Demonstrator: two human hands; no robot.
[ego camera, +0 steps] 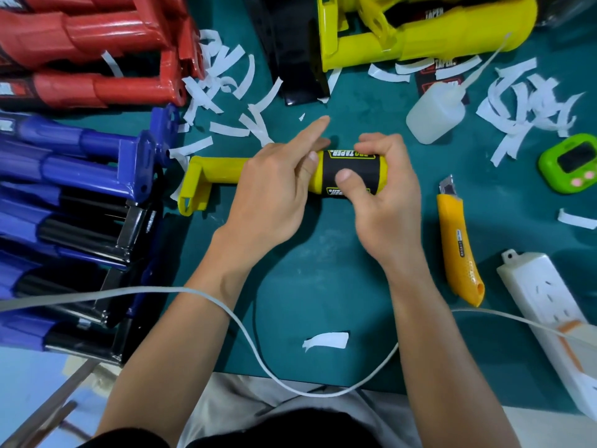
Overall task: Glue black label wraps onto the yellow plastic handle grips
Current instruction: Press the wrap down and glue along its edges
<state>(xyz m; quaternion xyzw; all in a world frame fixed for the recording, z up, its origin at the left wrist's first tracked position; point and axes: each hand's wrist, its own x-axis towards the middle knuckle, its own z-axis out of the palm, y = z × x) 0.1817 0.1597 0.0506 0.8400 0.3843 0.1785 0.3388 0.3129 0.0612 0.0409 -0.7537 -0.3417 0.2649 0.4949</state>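
Note:
A yellow plastic handle grip (214,171) lies sideways on the green mat (323,273), its bracket end to the left. A black label wrap (350,164) with yellow print circles its right part. My right hand (384,195) curls round that end, thumb pressing on the label. My left hand (274,185) holds the middle of the grip, thumb at the label's left edge, index finger stretched out above. A clear glue bottle (434,113) with a long nozzle lies at the upper right. More yellow grips (420,33) and loose black labels (439,80) sit at the top.
Red grips (90,46) are stacked at the top left and blue ones (71,163) at the left. White paper strips (223,92) litter the mat. A yellow utility knife (458,247), a green timer (570,163), a white power strip (549,308) and a white cable (245,334) lie near.

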